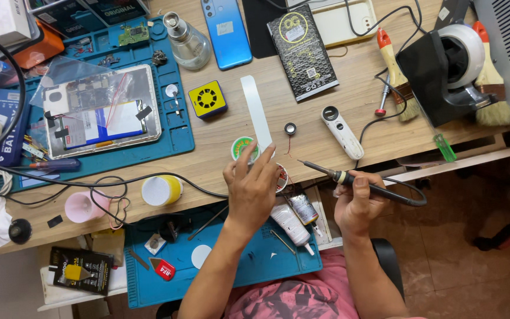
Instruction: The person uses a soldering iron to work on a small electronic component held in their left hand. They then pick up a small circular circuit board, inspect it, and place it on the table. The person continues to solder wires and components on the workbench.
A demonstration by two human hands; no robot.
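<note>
My left hand (pixel 254 189) pinches the near end of a long white strip (pixel 255 112) that lies across the wooden desk. Beside its fingertips sit a small round green tin (pixel 242 147) and a round white-and-red pot (pixel 281 177), partly hidden by the hand. My right hand (pixel 355 204) grips a black soldering iron (pixel 349 178), its tip pointing left toward a small round speaker (pixel 290 128) with a thin red wire. A white tube (pixel 291 225) and a small bottle (pixel 303 208) lie just below my left hand.
An opened tablet (pixel 101 112) rests on a blue mat (pixel 181 127). Around it are a yellow square fan (pixel 207 99), a blue phone (pixel 226 32), a glass bottle (pixel 187 42), a black packet (pixel 302 52), a white magnifier (pixel 341 130), brushes (pixel 491 77), tape rolls (pixel 162 190) and cables.
</note>
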